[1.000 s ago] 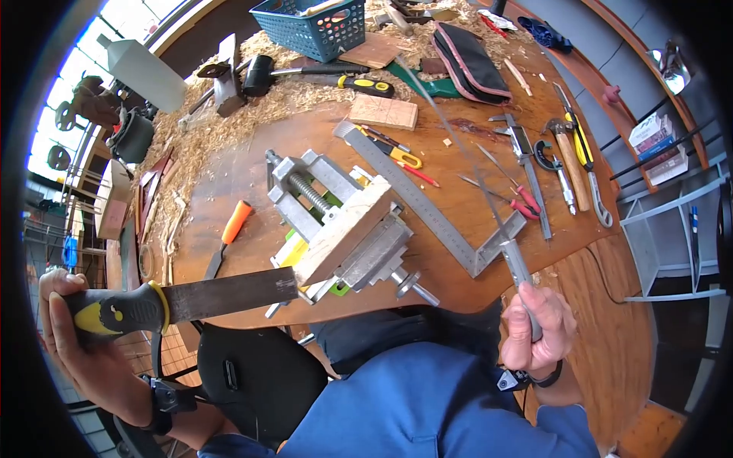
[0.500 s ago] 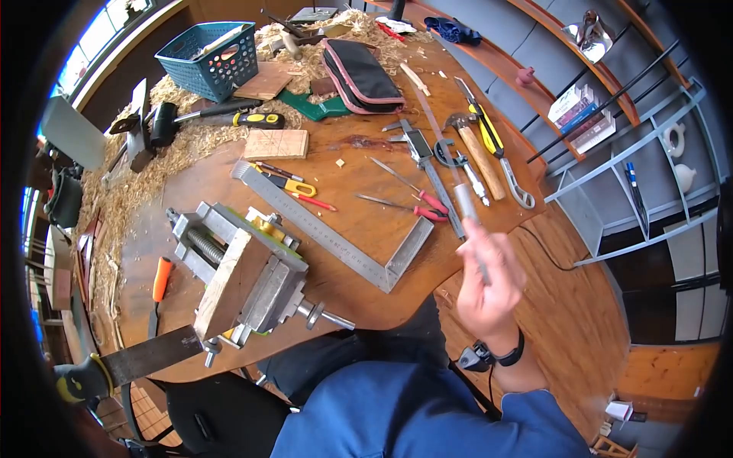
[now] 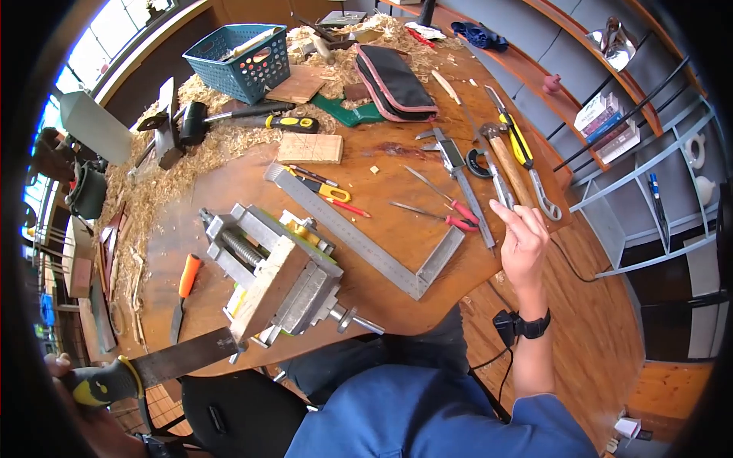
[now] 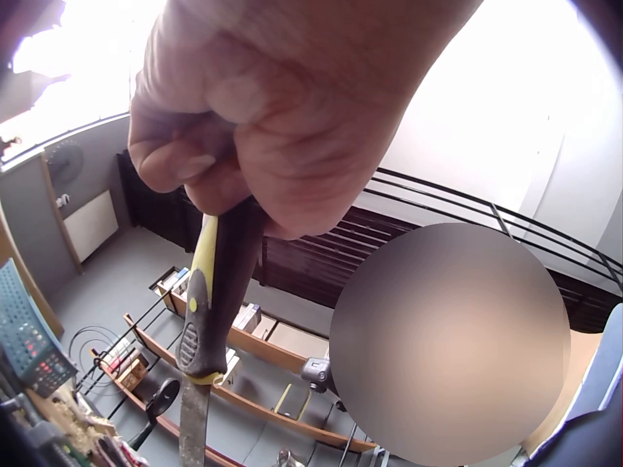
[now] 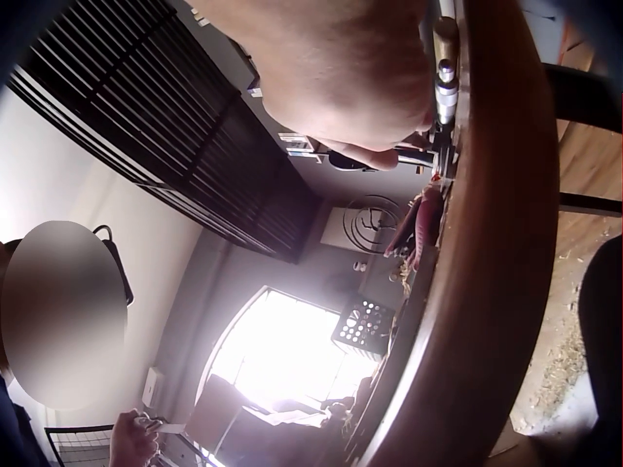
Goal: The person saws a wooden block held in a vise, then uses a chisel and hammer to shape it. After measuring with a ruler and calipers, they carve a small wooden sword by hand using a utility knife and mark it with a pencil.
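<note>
While the left hand is at the head view's lower left, its fingers curl round the handle of 1 broad-bladed tool, whose blade slants rightward and overlaps a wooden block; I cannot tell whether the 2 touch. The metal blade looks stiff and fairly weighty, so its chunky black-and-yellow grip seems the surest hold. Next, the block sits in a metal vise, likely solid rather than fragile. Farther right, the right hand is near a hammer and a slim metal tool, probably light and smooth; whether its fingers pinch that tool, I cannot tell.
</note>
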Available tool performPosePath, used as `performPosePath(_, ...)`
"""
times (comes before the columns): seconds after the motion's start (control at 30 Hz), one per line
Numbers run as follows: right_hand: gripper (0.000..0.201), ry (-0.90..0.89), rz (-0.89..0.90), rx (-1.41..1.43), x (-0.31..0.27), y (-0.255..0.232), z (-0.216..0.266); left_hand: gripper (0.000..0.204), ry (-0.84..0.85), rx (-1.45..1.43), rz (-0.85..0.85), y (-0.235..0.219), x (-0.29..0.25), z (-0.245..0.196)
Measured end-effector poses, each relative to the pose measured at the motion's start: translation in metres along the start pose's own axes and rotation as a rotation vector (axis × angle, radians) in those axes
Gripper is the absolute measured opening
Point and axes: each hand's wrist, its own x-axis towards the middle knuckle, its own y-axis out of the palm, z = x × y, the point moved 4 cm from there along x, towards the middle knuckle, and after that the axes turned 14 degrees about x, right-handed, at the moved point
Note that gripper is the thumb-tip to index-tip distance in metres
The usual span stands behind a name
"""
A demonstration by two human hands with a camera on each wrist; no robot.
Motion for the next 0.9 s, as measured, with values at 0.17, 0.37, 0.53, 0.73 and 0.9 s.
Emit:
performPosePath(0.17, 0.034, 0.007, 0.011, 0.007, 0.002, 0.009, -0.018, 0.039, 0.046, 0.047, 0.011, -0.004, 0.009, -0.040)
performPosePath(0.37, 0.024, 0.014, 0.013, 0.038, 0.003, 0.020, -0.021, 0.026, -0.334, -0.397, -0.006, 0.019, 0.023, -0.103)
performPosePath(0.53, 0.022, 0.007, 0.010, 0.046, 0.002, 0.022, -0.028, 0.027, -0.533, -0.512, -0.066, 0.028, 0.016, -0.111)
performPosePath(0.73, 0.024, 0.012, -0.011, -0.004, 0.003, 0.021, -0.019, 0.020, -0.332, -0.529, 0.084, 0.024, 0.001, -0.078)
performPosePath(0.9, 0.024, 0.004, -0.048, 0.002, 0.005, 0.017, -0.016, 0.041, 0.035, -0.203, 0.053, 0.019, -0.018, -0.028)
